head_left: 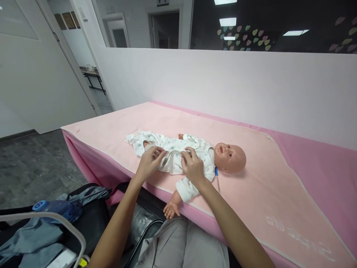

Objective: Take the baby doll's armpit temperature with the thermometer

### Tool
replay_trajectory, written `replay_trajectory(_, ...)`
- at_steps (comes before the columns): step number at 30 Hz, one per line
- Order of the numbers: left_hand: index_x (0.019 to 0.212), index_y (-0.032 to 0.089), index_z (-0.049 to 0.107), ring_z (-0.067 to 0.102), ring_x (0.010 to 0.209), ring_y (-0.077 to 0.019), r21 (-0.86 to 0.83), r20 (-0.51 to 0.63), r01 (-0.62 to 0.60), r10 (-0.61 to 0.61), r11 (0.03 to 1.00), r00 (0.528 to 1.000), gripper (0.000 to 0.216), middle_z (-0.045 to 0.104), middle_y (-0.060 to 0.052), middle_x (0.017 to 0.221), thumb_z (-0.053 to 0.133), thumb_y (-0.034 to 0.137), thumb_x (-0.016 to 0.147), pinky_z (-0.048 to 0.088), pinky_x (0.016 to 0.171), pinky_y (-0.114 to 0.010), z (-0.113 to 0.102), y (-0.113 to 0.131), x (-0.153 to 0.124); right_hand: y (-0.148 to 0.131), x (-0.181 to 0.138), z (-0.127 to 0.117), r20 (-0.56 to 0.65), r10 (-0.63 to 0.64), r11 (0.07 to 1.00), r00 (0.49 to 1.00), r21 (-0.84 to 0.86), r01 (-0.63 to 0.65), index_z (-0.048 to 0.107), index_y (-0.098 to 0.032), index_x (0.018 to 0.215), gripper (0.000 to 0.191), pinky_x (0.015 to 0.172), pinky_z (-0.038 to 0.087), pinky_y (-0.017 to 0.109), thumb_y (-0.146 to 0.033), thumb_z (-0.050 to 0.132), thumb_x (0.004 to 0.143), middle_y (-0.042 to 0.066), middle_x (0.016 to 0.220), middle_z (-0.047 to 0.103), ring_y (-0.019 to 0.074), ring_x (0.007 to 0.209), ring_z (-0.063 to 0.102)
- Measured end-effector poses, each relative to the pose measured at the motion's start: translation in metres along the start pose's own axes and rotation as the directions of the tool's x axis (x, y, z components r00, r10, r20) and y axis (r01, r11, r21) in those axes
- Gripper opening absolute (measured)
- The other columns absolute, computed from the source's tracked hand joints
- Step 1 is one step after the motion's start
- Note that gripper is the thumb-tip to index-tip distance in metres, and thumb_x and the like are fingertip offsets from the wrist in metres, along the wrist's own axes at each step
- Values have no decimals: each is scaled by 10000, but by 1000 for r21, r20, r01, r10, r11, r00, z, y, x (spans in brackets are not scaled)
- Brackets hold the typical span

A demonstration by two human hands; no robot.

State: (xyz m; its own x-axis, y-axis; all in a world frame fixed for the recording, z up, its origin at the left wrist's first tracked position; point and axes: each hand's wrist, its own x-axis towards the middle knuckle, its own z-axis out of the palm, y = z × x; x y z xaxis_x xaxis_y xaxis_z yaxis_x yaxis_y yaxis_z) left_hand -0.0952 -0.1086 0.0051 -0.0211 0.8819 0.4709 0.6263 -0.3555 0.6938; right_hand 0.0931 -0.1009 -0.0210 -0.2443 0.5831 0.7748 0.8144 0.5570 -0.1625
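Note:
A baby doll [230, 158] lies on its back on the pink-covered table, its head to the right. It wears a white baby outfit [174, 165] with small green and grey prints. My left hand [150, 162] pinches the outfit's cloth near the doll's legs. Over the belly, my right hand [193, 163] has its thumb and fingers closed on the front of the same outfit. The exact bits of cloth between my fingertips are partly hidden. One doll hand [172, 207] hangs past the table's near edge.
A thin blue-capped pen-like item [216, 175] lies by the doll's neck on the pink cover [267, 190]. At lower left, a chair holds a blue bottle [60, 210] and grey cloth [36, 238]. A white wall [223, 85] stands behind the table.

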Motion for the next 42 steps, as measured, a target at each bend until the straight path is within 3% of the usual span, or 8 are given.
replay_trajectory(7,877,194,582,524,907,-198,63,90,-172,166,983,982,279,559,-54,922,425,425,880,405,852,-342,5,13,-17,1,0,-1,-14,-22,1000,1000,10,22,598,-197,989,220,595,432,200,-144,436,850,45,1068,590,110,777,607)
replay_trajectory(12,802,188,530,496,629,-141,-14,168,-93,94,996,981,299,536,1,676,388,434,896,385,596,-258,-10,29,-5,1,1,-1,-39,-23,999,999,30,24,599,-197,987,222,601,433,201,-143,438,845,32,1039,600,112,773,606)
replay_trajectory(17,824,195,568,507,575,-151,230,-18,-5,9,973,1000,251,519,8,586,449,412,865,354,563,-257,-8,0,13,1,1,0,-22,-25,998,999,57,27,600,-183,965,220,633,428,201,-125,423,848,39,987,609,114,794,593)
replay_trajectory(22,861,196,584,521,618,-145,384,-160,-61,132,921,978,234,575,-16,719,437,377,875,365,588,-259,-1,1,19,1,0,1,27,-35,999,999,35,34,605,-186,932,210,623,416,207,-122,421,851,35,913,598,124,785,575)
replay_trajectory(26,909,204,599,559,705,-147,272,7,-248,256,930,967,272,611,-26,828,420,407,882,403,652,-260,10,29,30,3,8,1,56,115,991,992,67,-118,599,-181,969,221,626,432,204,-140,410,863,42,919,562,115,743,566)
replay_trajectory(31,780,198,597,556,777,-199,163,364,-411,332,897,870,307,611,-48,789,410,425,870,404,674,-295,37,28,49,4,24,-7,17,348,924,937,161,-346,576,-159,1039,267,705,472,258,-110,427,822,72,987,556,146,767,577)
replay_trajectory(36,671,200,547,535,677,-195,293,351,-336,226,895,909,291,589,-47,694,418,393,847,351,584,-283,37,11,59,13,-3,-53,16,420,902,907,107,-419,592,-171,1026,284,711,472,276,-117,435,795,80,994,592,181,848,583)
replay_trajectory(42,817,198,621,571,802,-209,264,286,-329,253,906,924,248,648,-64,874,457,384,827,380,658,-286,59,36,93,23,-94,-98,14,733,675,680,-138,-724,625,-135,909,226,629,444,303,-293,495,814,78,792,638,204,715,587)
